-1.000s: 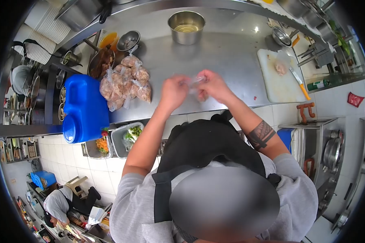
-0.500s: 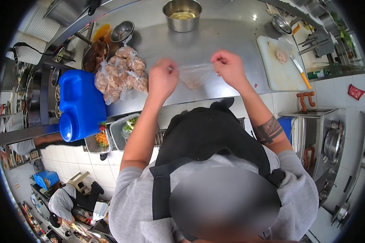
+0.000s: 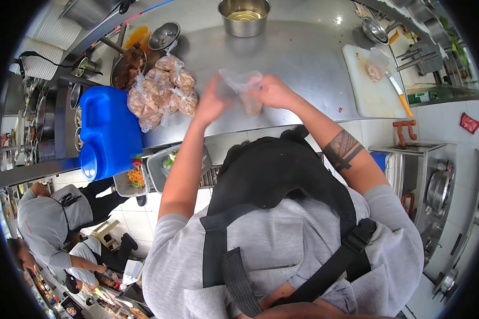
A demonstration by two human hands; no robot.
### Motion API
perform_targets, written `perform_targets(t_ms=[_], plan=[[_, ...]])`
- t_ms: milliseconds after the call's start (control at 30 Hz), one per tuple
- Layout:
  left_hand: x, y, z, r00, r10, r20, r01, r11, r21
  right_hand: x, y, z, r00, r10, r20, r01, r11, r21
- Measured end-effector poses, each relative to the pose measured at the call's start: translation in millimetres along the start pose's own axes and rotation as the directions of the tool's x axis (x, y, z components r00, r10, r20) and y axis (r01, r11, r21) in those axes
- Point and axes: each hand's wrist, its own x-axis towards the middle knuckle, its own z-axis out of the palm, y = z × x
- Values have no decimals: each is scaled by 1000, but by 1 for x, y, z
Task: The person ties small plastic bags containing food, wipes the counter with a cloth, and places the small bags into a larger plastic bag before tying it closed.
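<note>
A clear plastic bag (image 3: 252,105) with pale, meat-like pieces in its bottom hangs close over the steel table's front part. My right hand (image 3: 275,92) is closed on the bag's gathered neck, and the loose top spreads out to the left of those fingers. Just left of the bag, my left hand (image 3: 212,103) is slightly blurred, its fingers apart and holding nothing. Beyond that hand lies a pile of knotted plastic bags (image 3: 159,95) filled with similar pale pieces.
A steel pot (image 3: 244,26) of yellowish liquid stands at the back. To the right, a white cutting board (image 3: 364,98) carries a small bag and an orange-handled knife (image 3: 402,98). A blue jug (image 3: 107,133) and vegetable tubs (image 3: 155,169) are at left. Two people (image 3: 58,218) work behind.
My hands have come off the stretched bag mouth; the right now grips the bunched neck, the left is apart from it. Another person has come into view at lower left.
</note>
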Motion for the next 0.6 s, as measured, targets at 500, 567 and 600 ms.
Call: perform_targets(t_ms=[500,567,600], plan=[[-16,49,22,911,-95,401,337,731,-593,15,3,-11,920,-51,-389,1,992,-126],[-15,47,23,899,-110,424,363,728,-581,10,3,-13,890,-50,-453,81,996,49],[-14,50,20,899,-107,425,364,720,-591,1,-3,-23,965,-19,-260,73,977,200]])
